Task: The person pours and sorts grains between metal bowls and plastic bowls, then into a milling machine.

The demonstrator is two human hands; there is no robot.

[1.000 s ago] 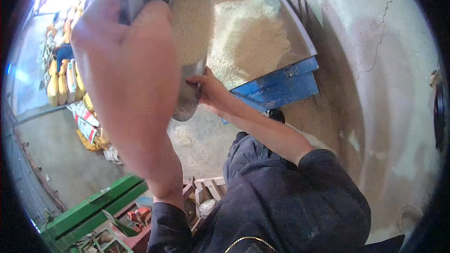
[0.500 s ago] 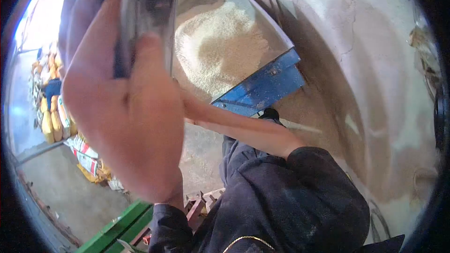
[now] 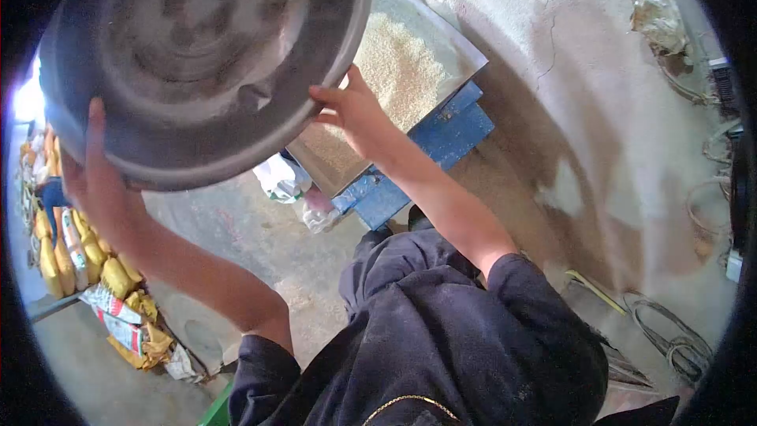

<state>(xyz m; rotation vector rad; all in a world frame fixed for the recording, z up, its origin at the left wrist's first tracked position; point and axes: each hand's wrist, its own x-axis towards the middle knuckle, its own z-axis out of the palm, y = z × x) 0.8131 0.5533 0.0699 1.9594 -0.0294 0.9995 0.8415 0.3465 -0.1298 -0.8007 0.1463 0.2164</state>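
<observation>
A wide, dark, round basin (image 3: pixel 197 122) is held up in front of me at the upper left, tilted so one broad face turns toward the camera. My left hand (image 3: pixel 106 189) grips its lower left rim, one digit lying along the face. On the lower right rim, my right hand (image 3: pixel 355 114) is closed, with the thumb on the near side. Beyond and partly behind the basin, pale grain (image 3: pixel 398 71) lies heaped in a metal hopper (image 3: pixel 465 59) with a blue base (image 3: pixel 441 138). The basin hides the hopper's left part.
Several yellow and white sacks (image 3: pixel 59 256) lie at the left. White plastic bags (image 3: pixel 282 177) rest beside the hopper. A cracked wall (image 3: pixel 583 47) runs along the right, with coiled cable (image 3: pixel 682 347) on the floor. Part of a green frame (image 3: pixel 217 410) shows below.
The basin has swung from nearly edge-on to showing its broad face. My left hand has moved lower left, away from the camera, and my right hand now shows on the rim.
</observation>
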